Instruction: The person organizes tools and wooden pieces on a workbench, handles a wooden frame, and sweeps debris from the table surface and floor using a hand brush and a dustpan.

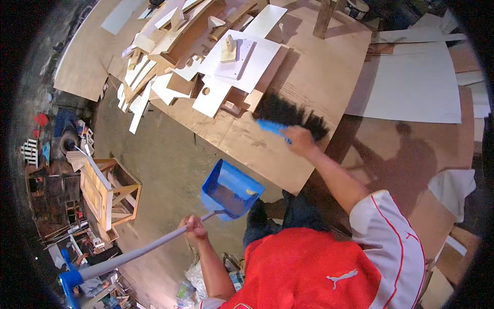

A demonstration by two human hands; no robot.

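Observation:
My right hand (300, 141) grips a brush by its blue back (272, 127). The brush's dark bristles (290, 113) lie against the plywood table top (247, 136), close to its near right edge. Lower and to the left, my left hand (194, 229) is wrapped round the long grey handle (139, 252) of a blue dustpan (231, 188). The pan is held off the table, beside and below its front edge, with its open side toward the table. Some dust and a small yellowish bit show inside it.
Stacked wood offcuts and white panels (242, 59) cover the table's far left part. A wooden post (324, 19) stands at the back. White sheets (406, 85) lie to the right. A wooden frame piece (109, 188) sits on the floor (170, 149) at left. Another person's arm (81, 259) shows at lower left.

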